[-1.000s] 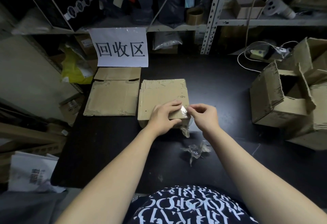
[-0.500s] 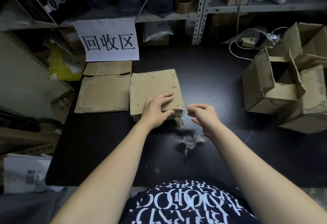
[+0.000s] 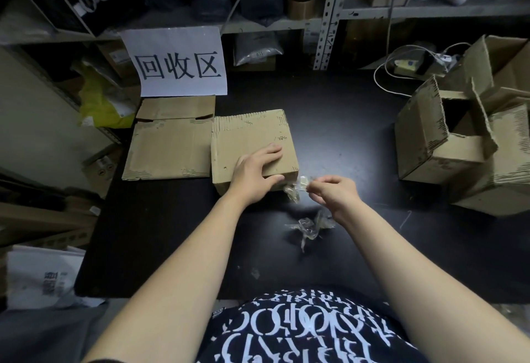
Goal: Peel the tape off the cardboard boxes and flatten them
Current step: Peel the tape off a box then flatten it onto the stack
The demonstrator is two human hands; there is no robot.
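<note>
Head view: right hand (image 3: 334, 193) pinches tape (image 3: 296, 188), pulled farther off box (image 3: 249, 139) left hand (image 3: 255, 179) grips.

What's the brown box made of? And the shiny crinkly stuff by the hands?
The box looks like corrugated cardboard: matte brown, with wavy ridges along its torn edges. The tape strip pinched by the right hand and the crumpled wad look like thin clear plastic, glossy and see-through.
</note>
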